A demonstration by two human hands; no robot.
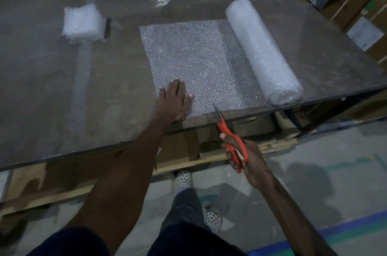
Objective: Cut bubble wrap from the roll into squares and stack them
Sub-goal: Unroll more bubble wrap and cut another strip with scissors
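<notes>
**Scissors at the near edge, sheet pinned flat**

Nearest, at 5 o'clock: right hand [240, 155] curled through the orange handles of the scissors [229, 134], gripping them, blades parted a little and tips touching the near edge of the unrolled sheet [192, 61]. Just left of the blades, at 6 o'clock: left hand [174, 100] flat, fingers straight and close together, pressing the sheet's near left corner onto the table [41, 88]; nothing held.

Likely step: starting the cut from the table's near edge. For a clean cut: keep the sheet taut under the palm, run the blades straight away toward 12 o'clock, parallel to the roll, with fingertips kept off the cutting line. Risk, as a judgement: soft film bunching in the blades and the line wandering.

Farther right, toward 2 o'clock: the roll [263, 50], lying on the table, joined to the sheet along its left side.

Far left, at 10 o'clock: the stack [82, 20] of cut squares, well apart from the sheet.

No containers plainly visible on the table; cardboard boxes [356, 4] beyond the far right, contents hidden.
</notes>
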